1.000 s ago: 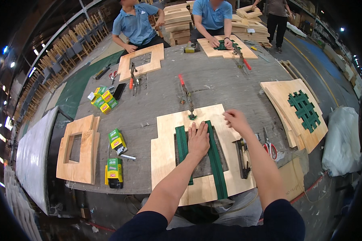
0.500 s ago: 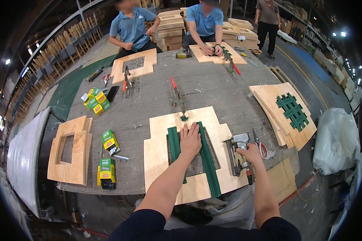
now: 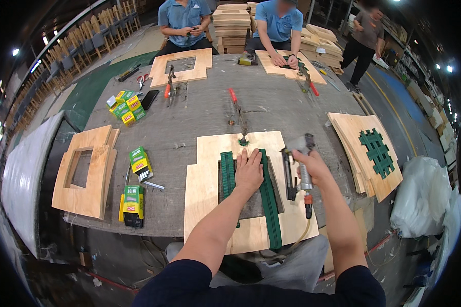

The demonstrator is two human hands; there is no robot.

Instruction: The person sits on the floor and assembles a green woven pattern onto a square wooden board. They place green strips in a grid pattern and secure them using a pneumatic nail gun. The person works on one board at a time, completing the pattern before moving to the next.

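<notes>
In front of me lies a pale plywood panel [image 3: 202, 194] with a rectangular opening in its middle. Two dark green webbing strips run lengthwise over it, a shorter left strip [image 3: 228, 176] and a longer right strip [image 3: 272, 220] whose near end reaches the panel's front edge. My left hand [image 3: 249, 171] lies flat between them, fingers stretched toward the opening's far edge and touching the right strip near its far end. My right hand [image 3: 316, 168] grips a silver and black air staple gun [image 3: 306, 179], held up over the panel's right side, with a hose running from its handle.
A red-handled clamp [image 3: 242, 123] stands at the panel's far edge. Green-yellow staple boxes [image 3: 141, 162] and framed panels [image 3: 89, 204] lie to the left. Stacked panels, the top one with woven green webbing [image 3: 376, 153], lie right. Two co-workers [image 3: 279, 23] sit across the table.
My right hand has lifted the staple gun from the panel's right edge and turned it upright. The left hand stays on the panel. A person in the background walks farther right.
</notes>
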